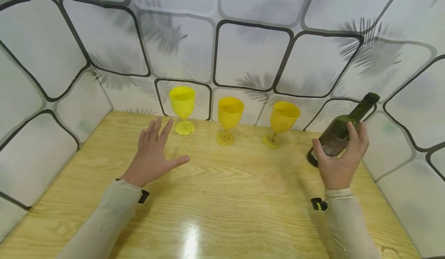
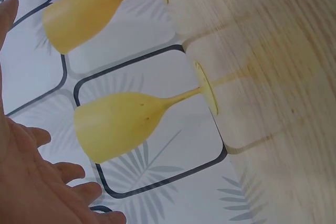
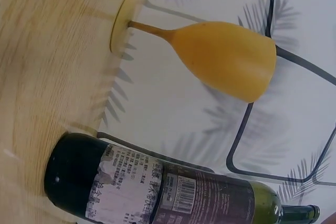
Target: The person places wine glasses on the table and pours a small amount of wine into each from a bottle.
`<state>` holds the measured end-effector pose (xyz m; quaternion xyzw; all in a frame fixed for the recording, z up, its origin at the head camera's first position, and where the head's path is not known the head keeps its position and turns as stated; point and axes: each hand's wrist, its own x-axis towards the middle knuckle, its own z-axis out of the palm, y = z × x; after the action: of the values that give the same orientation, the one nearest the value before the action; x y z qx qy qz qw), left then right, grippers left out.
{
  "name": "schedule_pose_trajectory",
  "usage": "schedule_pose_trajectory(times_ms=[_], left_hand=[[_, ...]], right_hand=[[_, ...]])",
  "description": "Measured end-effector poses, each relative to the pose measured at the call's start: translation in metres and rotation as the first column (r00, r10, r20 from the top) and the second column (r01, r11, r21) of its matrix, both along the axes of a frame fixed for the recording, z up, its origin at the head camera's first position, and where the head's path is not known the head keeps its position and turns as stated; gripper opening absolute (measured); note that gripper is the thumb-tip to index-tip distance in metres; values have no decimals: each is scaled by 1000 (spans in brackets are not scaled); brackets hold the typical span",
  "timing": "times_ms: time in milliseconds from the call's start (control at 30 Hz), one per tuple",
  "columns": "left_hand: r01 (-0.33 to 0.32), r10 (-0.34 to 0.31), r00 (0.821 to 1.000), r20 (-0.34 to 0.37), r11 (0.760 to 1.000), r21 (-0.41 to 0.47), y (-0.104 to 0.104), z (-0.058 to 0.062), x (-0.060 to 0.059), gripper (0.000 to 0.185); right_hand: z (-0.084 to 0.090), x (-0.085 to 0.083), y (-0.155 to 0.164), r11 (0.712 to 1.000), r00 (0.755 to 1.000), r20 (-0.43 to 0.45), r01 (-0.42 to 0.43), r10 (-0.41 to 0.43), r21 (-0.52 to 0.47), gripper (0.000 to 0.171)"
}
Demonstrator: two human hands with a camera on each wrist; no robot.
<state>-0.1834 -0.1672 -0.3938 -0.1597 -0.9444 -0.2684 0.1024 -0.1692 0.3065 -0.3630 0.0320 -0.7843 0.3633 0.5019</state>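
Note:
Three yellow goblets stand upright in a row at the back of the wooden table (image 1: 222,197): left (image 1: 182,106), middle (image 1: 229,116), right (image 1: 282,119). My left hand (image 1: 154,150) is spread with straight fingers low over the table, just in front of the left goblet, and holds nothing. My right hand (image 1: 338,158) grips a dark green wine bottle (image 1: 334,135) at the table's right side. The bottle tilts, neck up to the right, base down by the table. The left wrist view shows the left goblet (image 2: 115,124) and my fingers (image 2: 37,182). The right wrist view shows the labelled bottle (image 3: 157,187) beside the right goblet (image 3: 226,59).
White panels (image 1: 250,54) with black outlines and leaf prints wall the table in at the back and on both sides. The goblets stand close to the back wall. The bottle is near the right wall (image 1: 410,108).

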Motion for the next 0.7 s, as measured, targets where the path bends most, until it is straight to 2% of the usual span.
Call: schedule_pose_trajectory(times_ms=[67,200,400,567,700], left_hand=[[7,-7,1000,-6,1000,15,1,0,-1,118],[12,-13,1000,4,999,37,2,0,-2,118],[16,-19,999,45,998,65,1,2,-2,120],[12,-20,997,80,995,99,-2,2,-4,120],[18,-27,997,71,992,121,-4,3,-5,120]], right_hand=[[5,4,-3,999,1000,-23,5,-6,-38,87],[13,12,-8,995,1000,-14,12,-14,-104,100],[11,10,3,990,999,9,54,-54,-129,108],[11,8,16,976,995,73,86,-73,-201,115],[3,1,30,956,983,166,123,-80,-266,121]])
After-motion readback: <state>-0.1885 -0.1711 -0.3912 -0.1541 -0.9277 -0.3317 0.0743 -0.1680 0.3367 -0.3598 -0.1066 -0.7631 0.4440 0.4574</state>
